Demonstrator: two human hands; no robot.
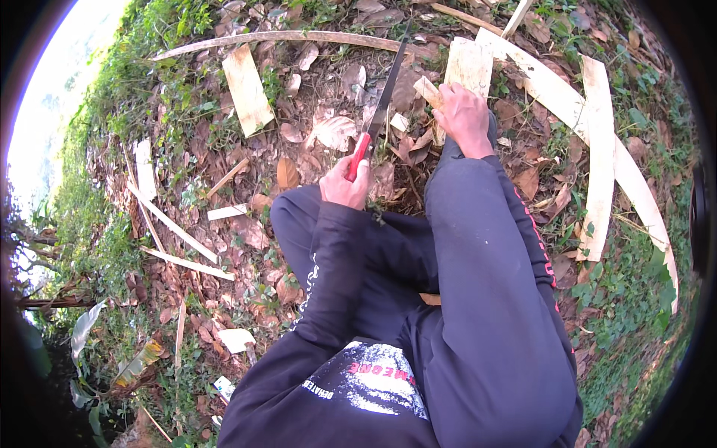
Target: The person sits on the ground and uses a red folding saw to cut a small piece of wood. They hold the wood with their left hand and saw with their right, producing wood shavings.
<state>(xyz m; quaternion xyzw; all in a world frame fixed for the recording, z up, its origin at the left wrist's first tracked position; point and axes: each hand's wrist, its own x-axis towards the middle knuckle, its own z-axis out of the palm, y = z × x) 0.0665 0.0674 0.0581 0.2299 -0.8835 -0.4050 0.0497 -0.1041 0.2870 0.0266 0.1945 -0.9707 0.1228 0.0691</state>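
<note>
My left hand (345,184) is closed round the red handle of a long, narrow dark blade (387,88), which points up and away; whether its edge has teeth I cannot tell. My right hand (464,119) is closed on a short wooden piece (428,92), whose end sticks out to the left of the fingers. Beyond that hand, a pale flat board (470,63) lies close to it, partly covered by the fingers. The blade and the wooden piece are apart. My bent right knee is just below the right hand.
Long pale wooden strips (597,160) lie on the right, one crossing another. A thin curved strip (299,36) spans the far side. To the left are a short flat board (248,91) and several thin slats (175,225), among dry leaves and green plants.
</note>
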